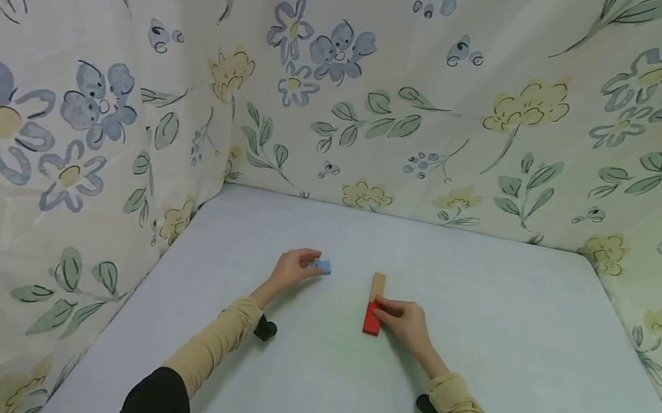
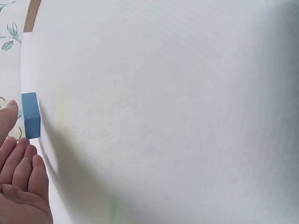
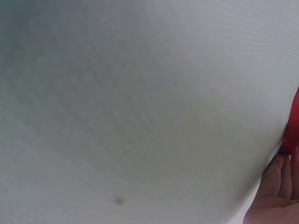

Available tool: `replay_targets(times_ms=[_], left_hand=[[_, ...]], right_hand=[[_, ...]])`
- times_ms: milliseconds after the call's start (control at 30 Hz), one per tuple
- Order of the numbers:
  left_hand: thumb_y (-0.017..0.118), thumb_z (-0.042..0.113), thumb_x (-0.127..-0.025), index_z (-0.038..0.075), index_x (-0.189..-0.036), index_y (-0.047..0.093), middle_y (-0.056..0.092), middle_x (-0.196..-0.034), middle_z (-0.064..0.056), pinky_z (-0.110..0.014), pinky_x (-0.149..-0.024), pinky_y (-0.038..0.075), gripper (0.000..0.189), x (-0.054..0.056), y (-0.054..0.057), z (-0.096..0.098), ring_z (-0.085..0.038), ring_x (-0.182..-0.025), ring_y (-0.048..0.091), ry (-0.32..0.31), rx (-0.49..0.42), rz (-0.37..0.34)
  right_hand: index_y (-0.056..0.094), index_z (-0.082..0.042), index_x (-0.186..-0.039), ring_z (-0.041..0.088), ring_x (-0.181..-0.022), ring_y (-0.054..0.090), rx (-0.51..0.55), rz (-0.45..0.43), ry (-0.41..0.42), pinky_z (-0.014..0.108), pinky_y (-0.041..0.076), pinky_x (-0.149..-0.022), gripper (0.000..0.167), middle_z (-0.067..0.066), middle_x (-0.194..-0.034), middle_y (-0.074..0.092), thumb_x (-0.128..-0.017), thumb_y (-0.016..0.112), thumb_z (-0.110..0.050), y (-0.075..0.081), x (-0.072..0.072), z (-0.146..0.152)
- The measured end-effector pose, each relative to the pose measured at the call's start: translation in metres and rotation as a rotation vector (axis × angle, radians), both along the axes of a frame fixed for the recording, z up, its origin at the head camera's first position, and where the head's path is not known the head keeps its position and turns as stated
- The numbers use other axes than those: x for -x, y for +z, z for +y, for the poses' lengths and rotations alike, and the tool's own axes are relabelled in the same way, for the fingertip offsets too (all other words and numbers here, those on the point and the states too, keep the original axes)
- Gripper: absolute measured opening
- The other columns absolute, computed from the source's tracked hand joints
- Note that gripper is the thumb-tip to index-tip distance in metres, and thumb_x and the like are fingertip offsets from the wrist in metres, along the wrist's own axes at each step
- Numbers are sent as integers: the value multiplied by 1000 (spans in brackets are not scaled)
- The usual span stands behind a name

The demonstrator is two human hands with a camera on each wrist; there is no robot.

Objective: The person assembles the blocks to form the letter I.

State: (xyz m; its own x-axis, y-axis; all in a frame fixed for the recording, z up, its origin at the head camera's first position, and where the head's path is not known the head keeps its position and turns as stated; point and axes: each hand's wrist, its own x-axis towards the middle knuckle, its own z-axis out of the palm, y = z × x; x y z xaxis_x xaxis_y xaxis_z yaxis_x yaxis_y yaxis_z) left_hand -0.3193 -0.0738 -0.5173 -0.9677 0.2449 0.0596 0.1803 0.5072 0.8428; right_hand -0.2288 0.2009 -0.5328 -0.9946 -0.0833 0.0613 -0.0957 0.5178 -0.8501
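Observation:
In the head view, my left hand [image 1: 294, 269] holds a small blue block [image 1: 325, 267] at its fingertips, thumb on the near side and index finger on the far side. The same blue block [image 2: 31, 114] shows at the left edge of the left wrist view, where the exact finger contact is hard to see. My right hand [image 1: 407, 324] pinches a red block [image 1: 372, 325] lying on the table. A tan wooden block [image 1: 378, 286] lies end to end with the red one, on its far side. Only part of the red block [image 3: 293, 128] appears in the right wrist view.
The white tabletop [image 1: 304, 388] stretches under both arms. Floral cloth [image 1: 397, 195] hangs behind the table and along its left and right sides. Black pieces [image 1: 265, 329] sit at the wrists.

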Motion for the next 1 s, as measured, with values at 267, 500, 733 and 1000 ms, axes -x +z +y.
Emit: replay_targets(times_ms=[267, 500, 733, 1000], left_hand=[[76, 12, -80, 2, -119, 64, 65, -121, -15, -35, -96, 52, 42, 0, -10, -2, -28, -113, 63, 31, -22, -2], [76, 9, -79, 2, -116, 67, 67, -117, -15, -34, -93, 53, 39, 2, -11, 0, -26, -109, 65, 45, -22, 8], [77, 11, -79, 6, -112, 70, 69, -114, -11, -34, -92, 53, 35, 4, -12, 0, -23, -106, 66, 60, 0, 3], [77, 12, -78, 6, -109, 71, 70, -113, -11, -32, -90, 54, 32, 5, -12, 0, -23, -104, 67, 55, 9, 8]], right_hand=[[69, -8, -115, 25, -113, 62, 10, 8, 12, 39, 52, -92, 33, 9, -116, 68, -83, 73, -15, -1, 0, -1], [69, -8, -115, 25, -112, 63, 15, 2, 3, 37, 53, -91, 33, 9, -116, 68, -83, 73, -16, -1, 1, -1], [70, -8, -114, 25, -111, 64, 14, -3, -4, 35, 54, -89, 33, 9, -114, 69, -82, 74, -17, -2, 2, -1], [70, -9, -115, 24, -111, 63, -4, -4, -6, 34, 54, -90, 34, 8, -115, 69, -82, 74, -16, -1, 2, 0]])
